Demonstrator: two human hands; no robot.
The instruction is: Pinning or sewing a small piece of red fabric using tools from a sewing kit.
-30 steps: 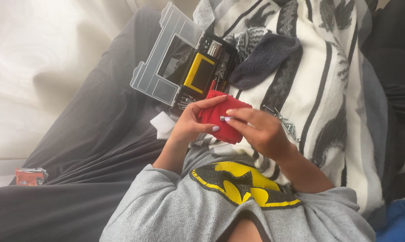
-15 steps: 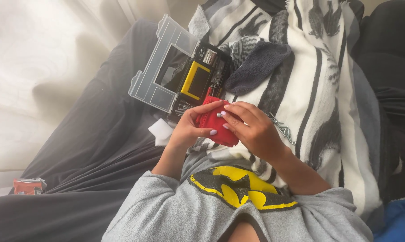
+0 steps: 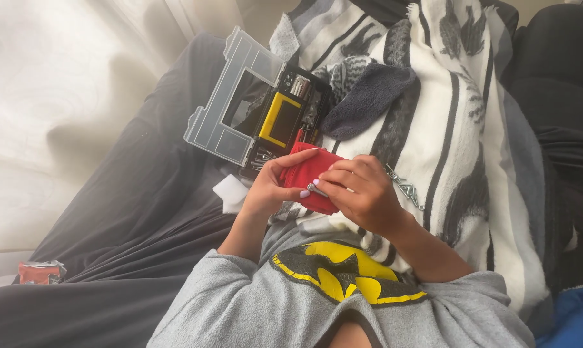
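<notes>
My left hand (image 3: 270, 187) grips a folded red cloth (image 3: 309, 169) from its left side, thumb across the front. My right hand (image 3: 359, 191) pinches a small silver screw (image 3: 316, 189) by its fingertips and presses it against the cloth's lower front. Both hands meet over my lap, just above my grey sweatshirt (image 3: 317, 296) with a yellow and black emblem. Part of the cloth is hidden behind my right fingers.
An open black and yellow organiser case (image 3: 285, 119) with a clear lid (image 3: 230, 106) lies just beyond my hands. Several loose screws (image 3: 404, 187) lie on the white and black striped blanket (image 3: 459, 129). A dark grey sock (image 3: 369, 96), a white scrap (image 3: 230, 193) and a small orange packet (image 3: 40, 272) lie around.
My right hand slid down the red cloth, carrying the screw from its upper middle to its lower front. The left hand kept its grip.
</notes>
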